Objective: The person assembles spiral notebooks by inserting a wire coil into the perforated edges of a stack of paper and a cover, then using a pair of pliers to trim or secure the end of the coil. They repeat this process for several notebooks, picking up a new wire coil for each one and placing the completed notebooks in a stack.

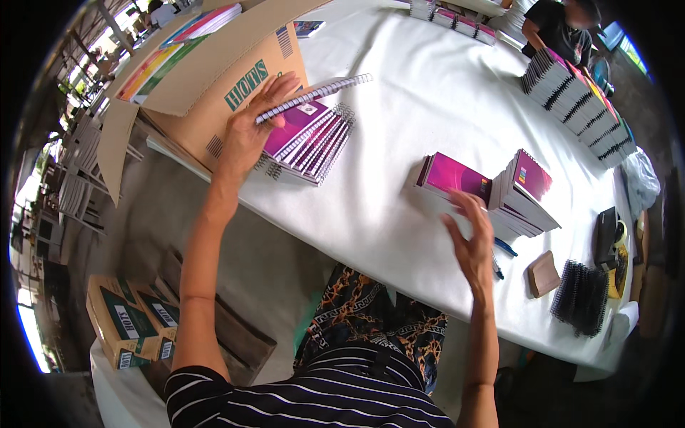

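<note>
My left hand (248, 132) grips a spiral-bound notebook (314, 97), seen edge-on with its wire coil along the side. Below that notebook, a fanned pile of purple spiral-bound notebooks (311, 146) lies on the white-covered table (371, 207). With its fingers apart and nothing in them, my right hand (471, 239) hovers by a purple-covered stack (457, 178). Against that stack leans another pile of purple-covered booklets (524, 189), and no coil shows on either. Blue pens (504, 247) lie just right of my right hand, partly hidden by it.
At the left stands an open cardboard box (207, 121) holding colourful papers. Black binding coils (579, 298), a brown block (544, 274) and tape (619, 260) sit at the right edge. Long notebook stacks (571, 103) stand far right, near another person (560, 32). Cartons (128, 321) are lower left.
</note>
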`<state>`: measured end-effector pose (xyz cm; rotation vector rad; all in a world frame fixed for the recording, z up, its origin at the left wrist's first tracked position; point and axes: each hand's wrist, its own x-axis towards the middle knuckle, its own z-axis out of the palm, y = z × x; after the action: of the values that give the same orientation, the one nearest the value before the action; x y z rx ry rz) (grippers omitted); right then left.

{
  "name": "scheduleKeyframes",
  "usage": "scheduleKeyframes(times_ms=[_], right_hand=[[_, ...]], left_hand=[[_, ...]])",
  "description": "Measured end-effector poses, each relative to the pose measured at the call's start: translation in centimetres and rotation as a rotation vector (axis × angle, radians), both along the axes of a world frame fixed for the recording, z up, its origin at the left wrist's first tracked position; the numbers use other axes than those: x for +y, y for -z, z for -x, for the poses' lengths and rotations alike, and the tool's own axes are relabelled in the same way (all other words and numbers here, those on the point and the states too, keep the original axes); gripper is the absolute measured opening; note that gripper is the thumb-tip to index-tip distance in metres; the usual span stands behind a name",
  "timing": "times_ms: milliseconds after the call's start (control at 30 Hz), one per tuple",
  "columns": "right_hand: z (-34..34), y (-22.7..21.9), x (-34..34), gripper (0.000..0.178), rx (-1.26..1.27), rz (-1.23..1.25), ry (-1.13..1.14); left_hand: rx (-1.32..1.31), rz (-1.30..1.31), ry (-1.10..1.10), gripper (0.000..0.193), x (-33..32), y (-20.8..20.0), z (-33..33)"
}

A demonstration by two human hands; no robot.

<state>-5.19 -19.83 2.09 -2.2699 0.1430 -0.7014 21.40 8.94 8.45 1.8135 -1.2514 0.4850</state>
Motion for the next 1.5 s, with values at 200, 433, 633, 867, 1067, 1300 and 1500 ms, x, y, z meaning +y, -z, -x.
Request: scheduleKeyframes(times_ms=[200,433,633,867,1067,1300,1500], right_hand=[[-9.2,-3.7,5.0,0.042,-0.087,0.000,-0.163],[-4.3,3.4,-2.7,0.055,0.208,0.601,0.165],[-2.5,3.1,-2.8,0.044,0.073,0.729,0.129],[0.8,-3.3,2.7,0.015,-0.081,-0.205,0.375],[7.5,-0.7,-0.9,0.059,-0.210,-0.283,0.204],[7.2,5.1,1.7,0.027,0.116,-0.877,0.020],[7.3,5.8,2.4,0.029,0.077,-0.639,0.006]], left_hand=[[0.000,-0.348,-0.146,0.066,0.4,0.7,-0.2],[-0.133,-0.543,-0.233,0.084,2.7,1.1,0.9],[-0.014,-0.029,0.012,0.065,-5.5,4.2,9.3],[0.212,-0.093,0.153,0.091,-13.9,9.3,22.5],[0.810,-0.103,0.683,0.056,-12.4,8.3,18.8],[0.895,-0.248,0.863,0.060,-11.2,11.8,15.1],[-0.241,-0.443,0.211,0.070,-14.0,4.7,21.5]])
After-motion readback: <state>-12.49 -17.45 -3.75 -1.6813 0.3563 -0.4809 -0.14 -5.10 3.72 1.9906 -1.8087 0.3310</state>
